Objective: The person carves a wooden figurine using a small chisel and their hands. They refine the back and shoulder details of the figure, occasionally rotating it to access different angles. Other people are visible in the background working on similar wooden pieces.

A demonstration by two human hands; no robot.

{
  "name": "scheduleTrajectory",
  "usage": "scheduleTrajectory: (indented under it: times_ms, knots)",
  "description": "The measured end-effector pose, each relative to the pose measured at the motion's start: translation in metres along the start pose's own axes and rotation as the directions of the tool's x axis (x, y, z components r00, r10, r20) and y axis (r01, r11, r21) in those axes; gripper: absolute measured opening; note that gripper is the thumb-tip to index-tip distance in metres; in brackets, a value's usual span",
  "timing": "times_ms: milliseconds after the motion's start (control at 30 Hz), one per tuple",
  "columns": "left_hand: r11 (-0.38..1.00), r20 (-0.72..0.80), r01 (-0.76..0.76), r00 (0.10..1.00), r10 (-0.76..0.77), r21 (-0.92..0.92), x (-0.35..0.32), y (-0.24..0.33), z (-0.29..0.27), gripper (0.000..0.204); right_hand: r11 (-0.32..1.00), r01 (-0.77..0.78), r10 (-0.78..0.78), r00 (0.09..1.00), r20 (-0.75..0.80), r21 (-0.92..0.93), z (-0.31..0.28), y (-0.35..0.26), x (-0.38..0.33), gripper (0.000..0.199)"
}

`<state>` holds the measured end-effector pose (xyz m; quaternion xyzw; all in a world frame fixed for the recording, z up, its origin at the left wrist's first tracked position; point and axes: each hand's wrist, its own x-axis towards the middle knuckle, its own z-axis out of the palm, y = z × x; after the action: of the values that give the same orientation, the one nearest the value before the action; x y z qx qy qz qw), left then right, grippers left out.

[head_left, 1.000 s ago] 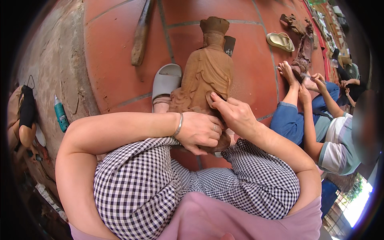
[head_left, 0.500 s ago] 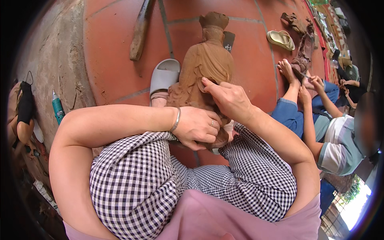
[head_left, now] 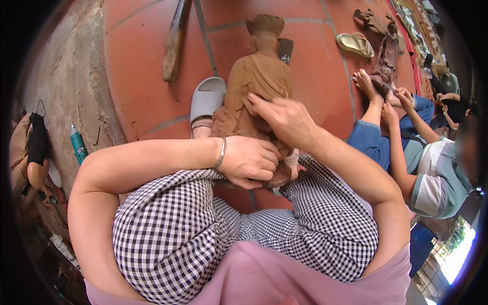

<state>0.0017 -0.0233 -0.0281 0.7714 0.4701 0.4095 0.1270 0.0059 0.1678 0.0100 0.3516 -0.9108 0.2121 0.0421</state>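
Note:
A carved brown wooden statue of a robed figure with a tall headpiece lies between my legs, its head pointing away from me. My left hand is closed over the lower end of the statue, fingers bent around it; a bangle and a ring are on this arm and hand. Against the robe's folds, the fingertips of my right hand press at the statue's middle. This hand is slightly smeared by motion, its fingers drawn together. A thin brown edge shows under them, but what it belongs to cannot be made out.
A grey slipper is on my left foot. On the red tiles lie a wooden-handled tool, a dark marked piece and a beige shoe. At right a co-worker works on another carving. A teal bottle stands left.
My right hand has shifted slightly left and toward the statue's head along the robe. My left hand keeps its hold on the lower end.

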Motion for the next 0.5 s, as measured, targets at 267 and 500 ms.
scheduleTrajectory:
  times_ms: [267, 500]
  knots:
    - [1.0, 0.023, -0.004, 1.0, 0.003, 0.005, 0.001, -0.002, 0.0, 0.025, 0.994, 0.059, -0.058, 0.998, 0.014, -0.096, 0.005, 0.001, 0.009, 0.032]
    - [1.0, -0.016, 0.008, 1.0, -0.008, 0.006, -0.002, 0.001, 0.001, 0.022, 0.996, -0.051, 0.049, 0.998, -0.036, -0.079, 0.001, -0.011, -0.019, 0.04]
